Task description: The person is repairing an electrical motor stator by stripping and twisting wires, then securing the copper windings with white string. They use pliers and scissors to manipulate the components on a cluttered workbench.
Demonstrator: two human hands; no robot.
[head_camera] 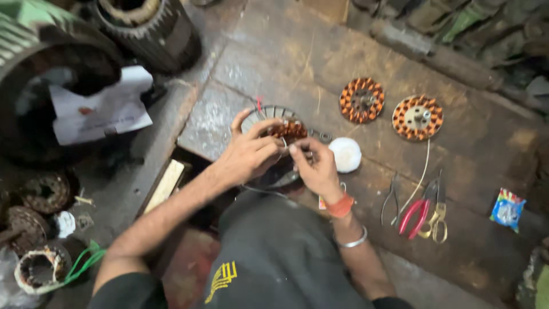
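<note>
Closest in, the person's knee, in dark cloth, props a round motor coil (pixel 283 129) of copper windings, tilted up toward the face, likely so the windings can be seen and reached. The left hand (pixel 247 153) wraps over the coil's near left edge, fingers curled against it to steady it. The right hand (pixel 315 166) has thumb and fingertips pinched together at the coil's near edge, seemingly on a thin wire (too fine to make out for certain).

Just beside the right hand lies a white tape roll (pixel 345 154). Farther right, within reach, are small pliers (pixel 390 200), red-handled pliers (pixel 416 212) and scissors (pixel 439 217), with a snack packet (pixel 507 209) well apart. Beyond sit two more wound coils (pixel 361 100) (pixel 417 117).

All rests on a worn, stained stone floor (pixel 274 63). At far left are big ribbed motor housings (pixel 148 28), one holding a paper sheet (pixel 100 106).
</note>
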